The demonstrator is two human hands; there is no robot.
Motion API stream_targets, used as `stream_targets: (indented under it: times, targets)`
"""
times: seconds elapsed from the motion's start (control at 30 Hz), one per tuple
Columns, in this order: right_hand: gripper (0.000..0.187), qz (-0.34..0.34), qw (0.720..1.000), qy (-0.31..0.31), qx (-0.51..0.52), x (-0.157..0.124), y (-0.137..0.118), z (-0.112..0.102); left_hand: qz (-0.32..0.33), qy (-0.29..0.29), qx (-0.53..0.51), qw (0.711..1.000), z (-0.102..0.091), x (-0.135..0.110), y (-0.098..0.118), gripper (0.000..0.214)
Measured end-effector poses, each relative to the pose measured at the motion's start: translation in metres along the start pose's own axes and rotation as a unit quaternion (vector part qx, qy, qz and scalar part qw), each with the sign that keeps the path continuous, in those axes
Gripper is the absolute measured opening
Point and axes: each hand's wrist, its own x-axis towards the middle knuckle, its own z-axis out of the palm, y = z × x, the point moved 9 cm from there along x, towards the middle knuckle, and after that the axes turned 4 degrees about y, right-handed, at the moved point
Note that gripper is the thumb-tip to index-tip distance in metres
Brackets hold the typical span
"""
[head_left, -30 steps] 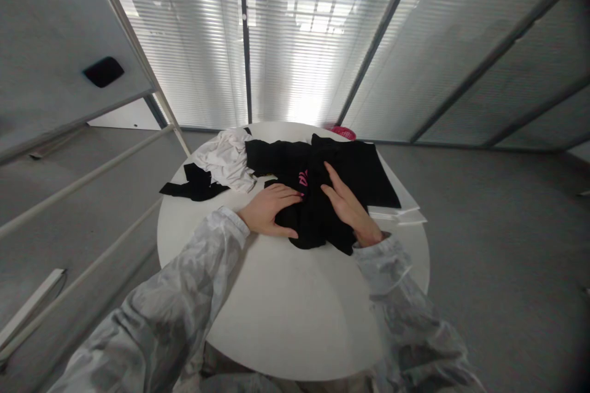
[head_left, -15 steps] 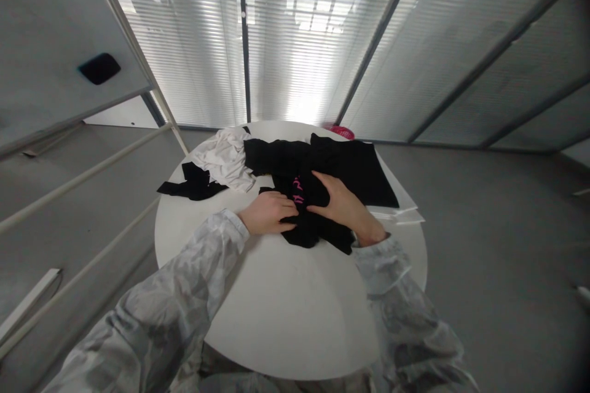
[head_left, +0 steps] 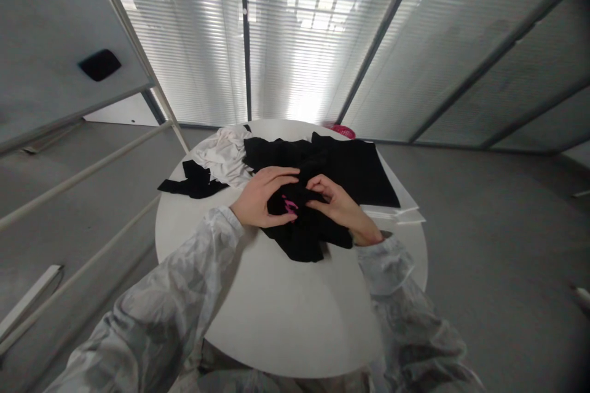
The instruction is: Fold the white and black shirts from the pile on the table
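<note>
A crumpled black garment with pink lettering [head_left: 299, 239] lies on the round white table [head_left: 295, 313], in front of me. My left hand [head_left: 265, 198] curves around its left part, fingers above the lettering and thumb below, with cloth between them. On the other side my right hand [head_left: 338, 204] pinches a fold of the same black cloth between thumb and bent fingers. Parts of the garment are covered by my hands. Its exact kind cannot be made out.
A white crumpled cloth [head_left: 224, 153] and a small black cloth piece [head_left: 193, 181] lie at the left. Flat black fabric [head_left: 357, 169] rests on white sheets [head_left: 408, 212] at the right. A pink item [head_left: 343, 131] shows behind the table, near the blinds [head_left: 304, 61].
My left hand has moved up and spread around the lettered part. My right hand's fingers have closed on a fold. The garment's lower edge has shifted toward me, and the lettering has moved left and bunched.
</note>
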Motion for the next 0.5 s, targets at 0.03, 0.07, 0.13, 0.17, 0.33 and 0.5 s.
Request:
stream_targets:
  times: [0.03,0.07,0.13,0.17,0.33,0.5]
  targets:
    - [0.031,0.018,0.999,-0.009,0.032,-0.001,0.001,0.003,-0.001,-0.013,0.009,1.000,0.001,0.000,-0.006,0.086]
    - [0.034,0.031,0.998,-0.014,0.054,-0.001,0.003,0.005,-0.002,-0.032,0.016,0.999,0.004,-0.001,-0.012,0.094]
    - [0.037,0.045,0.996,-0.013,0.071,0.000,0.009,0.007,-0.015,-0.066,0.025,0.997,0.012,-0.006,-0.026,0.079]
    - [0.038,0.044,0.997,-0.005,0.070,0.002,0.011,0.007,-0.029,-0.075,0.031,0.996,0.016,-0.008,-0.033,0.062]
    - [0.032,-0.014,0.996,0.088,-0.010,0.001,0.001,-0.018,-0.168,-0.018,0.095,0.981,0.012,-0.018,-0.060,0.027]
    - [0.043,-0.086,0.987,0.072,-0.119,-0.011,-0.021,-0.034,-0.351,0.127,0.071,0.925,-0.014,-0.033,-0.089,0.021]
